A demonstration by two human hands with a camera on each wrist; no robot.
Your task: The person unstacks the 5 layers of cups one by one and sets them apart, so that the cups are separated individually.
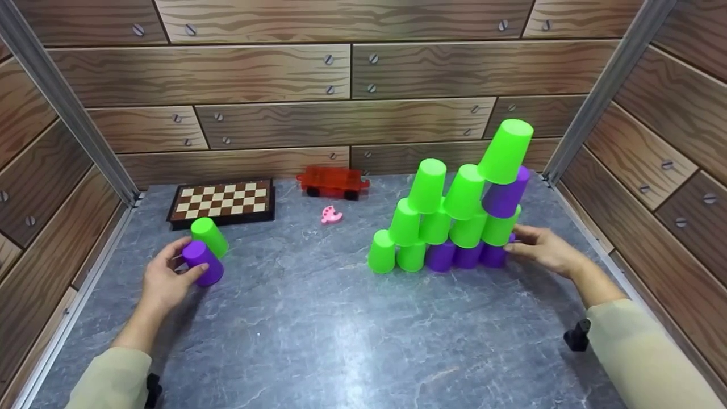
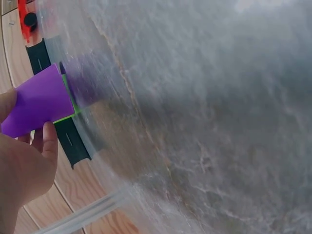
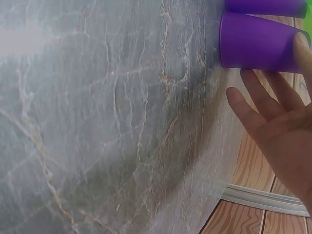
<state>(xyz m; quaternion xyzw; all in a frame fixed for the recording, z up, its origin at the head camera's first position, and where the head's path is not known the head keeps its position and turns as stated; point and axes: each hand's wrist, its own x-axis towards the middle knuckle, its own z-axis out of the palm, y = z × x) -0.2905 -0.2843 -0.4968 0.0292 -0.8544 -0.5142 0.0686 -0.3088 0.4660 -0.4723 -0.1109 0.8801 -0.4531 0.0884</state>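
Observation:
At the left, my left hand (image 1: 164, 278) pinches an upside-down purple cup (image 1: 203, 264) between thumb and fingers, its rim low at the tabletop. Right behind that cup is an upside-down green cup (image 1: 209, 236), partly hidden by it. On the right stands a stepped pyramid of upside-down cups, with a green cup (image 1: 508, 150) at its peak over a purple cup (image 1: 505, 193). My right hand (image 1: 548, 250) holds the bottom row's right-end purple cup (image 3: 258, 41) near its top, thumb on the front side. Its other visible fingers spread beside the cup.
A checkered game board (image 1: 221, 201) lies at the back left. A translucent red toy wagon (image 1: 333, 182) stands near the back wall, with a small pink toy piece (image 1: 331, 215) in front. Plank-patterned walls (image 1: 272, 74) enclose the grey tabletop (image 1: 318, 329) at the back and sides.

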